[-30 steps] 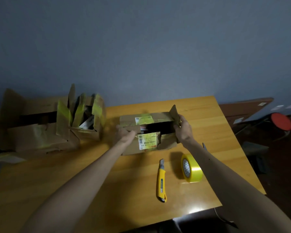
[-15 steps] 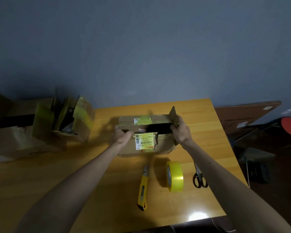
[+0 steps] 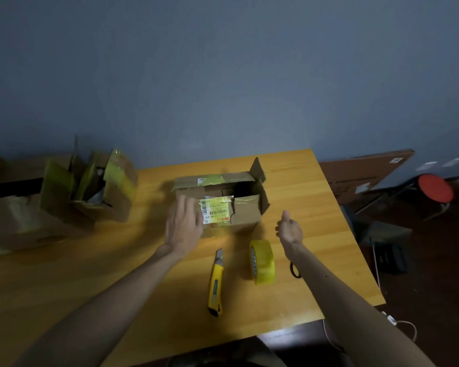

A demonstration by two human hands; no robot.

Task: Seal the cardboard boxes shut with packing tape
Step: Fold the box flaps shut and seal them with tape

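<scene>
Mid-bench [image 3: 117,274], toward the far edge: a small cardboard box [image 3: 245,217], top open, flaps raised at the back and at the right, a yellow barcode label on the near face, that face torn beside the label

Left hand [image 3: 183,226] at the box's near left corner, fingers [image 3: 188,207] straight and close together, blurred; touching the cardboard or just short of it, cannot tell

Right hand [image 3: 289,230] off to the right of the box, apart from it, palm turned inward, thumb up, fingers loosely relaxed, holding nothing

Nearer the person: a yellow tape roll [image 3: 263,262] standing on edge, just below the right hand; a yellow utility knife [image 3: 215,283] lying to its left; black scissors [image 3: 294,270] mostly hidden behind the right forearm

At the left end of the bench: an open box with yellow-taped flaps [image 3: 112,192], beside a larger box [image 3: 19,221]

On the floor to the right: a red stool [image 3: 435,188]
</scene>
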